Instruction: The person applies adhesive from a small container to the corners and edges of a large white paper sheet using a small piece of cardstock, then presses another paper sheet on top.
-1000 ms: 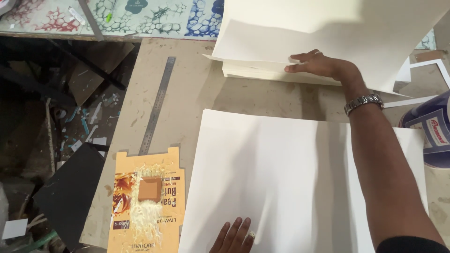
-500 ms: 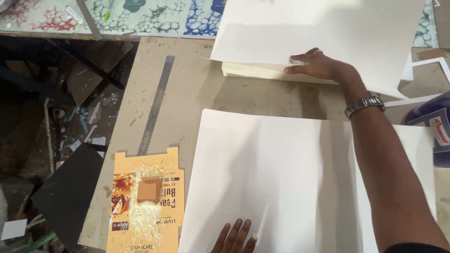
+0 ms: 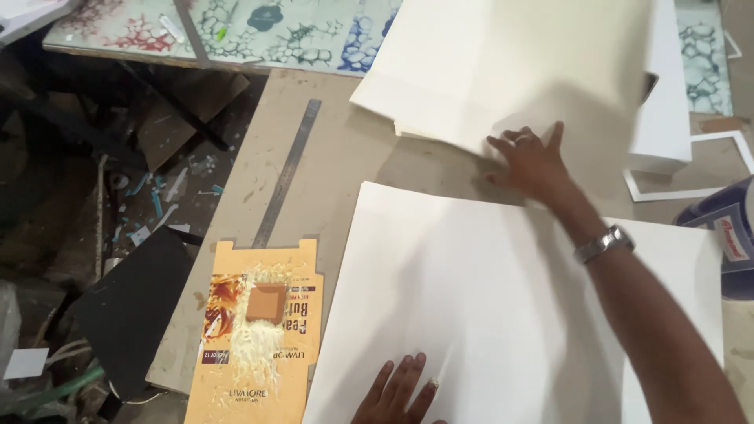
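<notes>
Workbench [image 3: 338, 165] of bare board, cluttered floor left, one steel ruler [image 3: 287, 173], one flattened orange carton [image 3: 259, 334], right hand [image 3: 530, 161] fingers spread on far paper stack [image 3: 503, 71], left hand [image 3: 397, 389] open flat on near white sheet [image 3: 471, 314].

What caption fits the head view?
Left hand presses a large white sheet; right hand touches a lifted sheet.

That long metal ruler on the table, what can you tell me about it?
The metal ruler is a long, thin, flat strip of dull grey steel, its surface worn and smudged. It lies flat on the brown worktable, running slantwise from upper right to lower left. Its lower end meets the top edge of the flattened orange carton. Nothing else touches it; the large white sheet lies apart on its right, and neither hand is near it.
</notes>
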